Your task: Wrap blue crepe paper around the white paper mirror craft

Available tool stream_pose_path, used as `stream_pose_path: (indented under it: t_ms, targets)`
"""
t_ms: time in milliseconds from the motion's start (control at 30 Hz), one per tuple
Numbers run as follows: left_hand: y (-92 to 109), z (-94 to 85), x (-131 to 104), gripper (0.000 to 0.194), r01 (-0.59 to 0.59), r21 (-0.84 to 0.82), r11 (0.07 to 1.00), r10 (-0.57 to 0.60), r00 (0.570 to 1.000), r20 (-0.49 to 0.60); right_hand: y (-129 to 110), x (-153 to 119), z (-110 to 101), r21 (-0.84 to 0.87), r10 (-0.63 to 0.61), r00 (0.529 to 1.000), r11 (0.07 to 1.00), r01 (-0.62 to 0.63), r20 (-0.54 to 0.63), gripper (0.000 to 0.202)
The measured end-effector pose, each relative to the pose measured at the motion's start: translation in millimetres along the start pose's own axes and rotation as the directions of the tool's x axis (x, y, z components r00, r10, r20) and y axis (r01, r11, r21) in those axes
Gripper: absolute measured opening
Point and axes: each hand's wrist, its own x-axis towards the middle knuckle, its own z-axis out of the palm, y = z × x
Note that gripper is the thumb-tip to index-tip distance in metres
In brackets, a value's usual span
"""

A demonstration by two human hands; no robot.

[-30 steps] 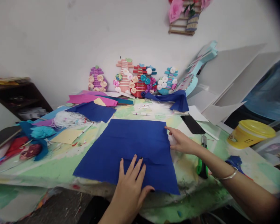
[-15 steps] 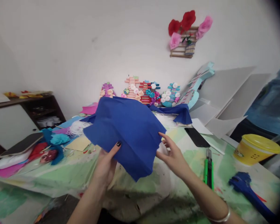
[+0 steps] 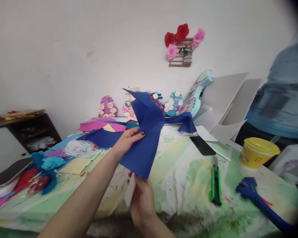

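A sheet of dark blue paper (image 3: 149,138), possibly crepe or fabric-like, is held up over the table, its top end folded over. My left hand (image 3: 129,140) pinches its left side, thumb on the near face and the other fingers partly hidden. Below the sheet, my right hand (image 3: 144,198) is closed around a flat white piece (image 3: 130,191), with fingertips curled over its upper end. The thumb side of that hand meets the lower edge of the blue sheet. What the white piece is made of cannot be told.
A green utility knife (image 3: 215,185), a blue glue gun (image 3: 260,201), a black phone (image 3: 202,145) and a yellow bucket (image 3: 259,152) are on the right. White string (image 3: 79,148) and coloured paper lie left. Flower-decorated guitar shapes (image 3: 173,103) stand along the wall.
The blue sheet has turned from broad and facing me to narrow and upright. My right hand has moved from its right edge down beneath it, showing the white piece. The view has shifted right.
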Motion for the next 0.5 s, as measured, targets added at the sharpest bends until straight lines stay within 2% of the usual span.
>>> stream_pose_path:
  t_ms: [100, 167, 200, 267, 300, 333, 367, 400, 433, 467, 500]
  targets:
    - [-31.5, 8.5, 20.2, 0.032, 0.093, 0.227, 0.969, -0.139, 0.97, 0.197, 23.5, 4.5, -7.0, 0.049, 0.033, 0.995, 0.998, -0.029, -0.09, 0.045]
    - [-56.0, 11.8, 28.4, 0.032, 0.093, 0.409, 0.908, -0.221, 0.935, 0.278, 33.0, 9.3, -15.0, 0.003, 0.073, 0.988, 0.997, -0.073, -0.135, 0.039]
    - [-67.4, 12.4, 30.5, 0.033, 0.087, 0.472, 0.877, -0.256, 0.917, 0.306, 34.8, 10.4, -20.0, -0.031, 0.101, 0.987, 0.994, -0.106, -0.124, 0.036]
    - [-85.5, 11.2, 31.5, 0.033, 0.086, 0.532, 0.843, -0.312, 0.883, 0.351, 30.9, 7.3, -31.6, -0.124, 0.183, 0.983, 0.975, -0.184, -0.015, 0.036]
    - [-91.7, 9.6, 30.6, 0.033, 0.097, 0.534, 0.84, -0.332, 0.87, 0.364, 24.4, 2.8, -37.7, -0.19, 0.259, 0.964, 0.951, -0.244, 0.058, 0.039]
    - [-95.8, 7.8, 28.9, 0.032, 0.101, 0.533, 0.84, -0.342, 0.861, 0.375, 14.5, -3.3, -43.7, -0.27, 0.358, 0.925, 0.91, -0.315, 0.128, 0.043]
    - [-98.1, 5.9, 26.8, 0.03, 0.089, 0.538, 0.838, -0.339, 0.858, 0.386, 1.2, -10.4, -49.0, -0.37, 0.478, 0.86, 0.843, -0.391, 0.178, 0.044]
    - [-98.9, 4.5, 24.3, 0.029, 0.064, 0.548, 0.834, -0.328, 0.856, 0.399, -15.5, -17.5, -53.4, -0.477, 0.602, 0.779, 0.744, -0.467, 0.176, 0.041]
    - [-98.7, 3.8, 21.5, 0.027, 0.031, 0.563, 0.826, -0.312, 0.857, 0.411, -34.9, -23.5, -56.5, -0.591, 0.683, 0.708, 0.65, -0.478, 0.179, 0.032]
    - [-97.8, 4.1, 18.3, 0.026, -0.006, 0.584, 0.812, -0.295, 0.859, 0.418, -56.3, -27.3, -58.5, -0.72, 0.714, 0.661, 0.582, -0.378, 0.23, 0.022]
    - [-96.5, 5.6, 14.7, 0.024, -0.043, 0.61, 0.791, -0.275, 0.866, 0.418, -78.6, -28.1, -59.4, -0.819, 0.625, 0.727, 0.553, -0.155, 0.285, 0.017]
